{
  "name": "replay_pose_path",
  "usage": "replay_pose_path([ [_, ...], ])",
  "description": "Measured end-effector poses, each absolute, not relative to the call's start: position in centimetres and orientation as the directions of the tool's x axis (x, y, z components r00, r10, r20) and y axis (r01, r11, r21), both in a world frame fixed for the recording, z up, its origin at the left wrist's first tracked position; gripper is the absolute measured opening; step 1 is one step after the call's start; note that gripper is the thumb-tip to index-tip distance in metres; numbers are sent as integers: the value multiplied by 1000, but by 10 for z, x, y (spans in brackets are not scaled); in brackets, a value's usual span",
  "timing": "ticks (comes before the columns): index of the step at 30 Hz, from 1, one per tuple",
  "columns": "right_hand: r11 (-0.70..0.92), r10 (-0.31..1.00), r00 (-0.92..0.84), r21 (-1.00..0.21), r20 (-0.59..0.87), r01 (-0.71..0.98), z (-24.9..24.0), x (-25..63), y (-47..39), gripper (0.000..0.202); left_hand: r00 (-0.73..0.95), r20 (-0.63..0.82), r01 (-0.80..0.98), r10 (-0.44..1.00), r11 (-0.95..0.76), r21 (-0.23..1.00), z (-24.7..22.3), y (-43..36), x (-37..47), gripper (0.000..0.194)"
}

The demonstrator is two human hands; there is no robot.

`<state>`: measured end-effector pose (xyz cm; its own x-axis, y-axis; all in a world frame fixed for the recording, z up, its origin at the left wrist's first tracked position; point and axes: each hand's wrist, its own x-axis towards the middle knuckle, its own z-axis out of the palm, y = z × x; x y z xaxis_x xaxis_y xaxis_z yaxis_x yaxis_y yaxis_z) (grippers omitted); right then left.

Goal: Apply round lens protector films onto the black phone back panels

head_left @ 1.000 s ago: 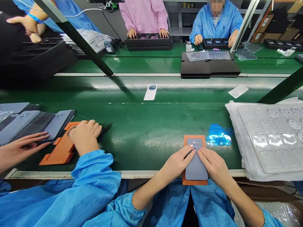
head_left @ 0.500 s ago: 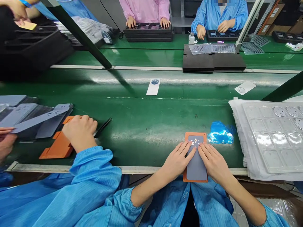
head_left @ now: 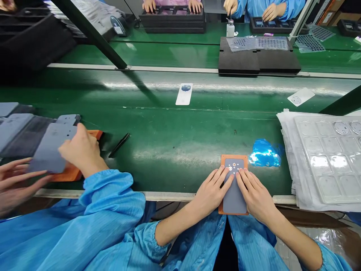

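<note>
A grey plate [head_left: 234,195] with small holes near its top lies on an orange fixture [head_left: 226,157] at the table's front edge. My left hand [head_left: 213,190] rests on the plate's left side, fingertips just below the holes. From the right, my right hand [head_left: 255,192] lies on the same plate, its fingertips close to those of the left. Both hands have their fingers stretched out and press flat on the surface rather than wrapping round it. Crumpled blue film [head_left: 265,153] is just beyond my right hand.
At the left a co-worker's hands hold a grey plate [head_left: 53,146] over another orange fixture [head_left: 70,174]. Black tweezers [head_left: 119,145] lie beside them. Clear trays [head_left: 328,165] are stacked at the right. Two white cards [head_left: 184,95] lie farther back.
The co-worker at the left has brought a grey plate onto the orange fixture there. The view has tilted down slightly. My hands remain on the plate, nearly unchanged.
</note>
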<state>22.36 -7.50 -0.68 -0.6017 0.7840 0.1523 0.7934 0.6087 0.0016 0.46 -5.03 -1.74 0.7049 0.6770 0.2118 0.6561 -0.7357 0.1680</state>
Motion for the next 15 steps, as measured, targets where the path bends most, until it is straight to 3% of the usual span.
replay_pose_path([
  [4, 619, 778, -611, -10, 148, 785, -6, 224, -74, 62, 732, 118, 635, 671, -735, 238, -8, -46, 0, 49],
  [7, 639, 760, -605, -105, 237, 762, -7, 230, -66, 56, 737, 103, 583, 668, -706, 402, -4, -38, -9, 57],
  [9, 635, 763, -534, -269, 364, 724, -7, 234, -59, 46, 664, 169, 540, 729, -623, 565, -4, -33, -10, 65],
  [12, 496, 864, -203, -708, 461, 502, -5, 232, -50, 30, 351, 215, 409, 911, -356, 840, -1, -28, 4, 70],
  [14, 296, 950, 62, -945, 306, 139, -3, 226, -46, 21, 189, 156, 203, 970, -194, 960, 6, -28, 20, 56],
  [15, 193, 974, 131, -979, 182, -71, -2, 222, -46, 18, 155, 136, 110, 979, -153, 982, 11, -29, 28, 43],
])
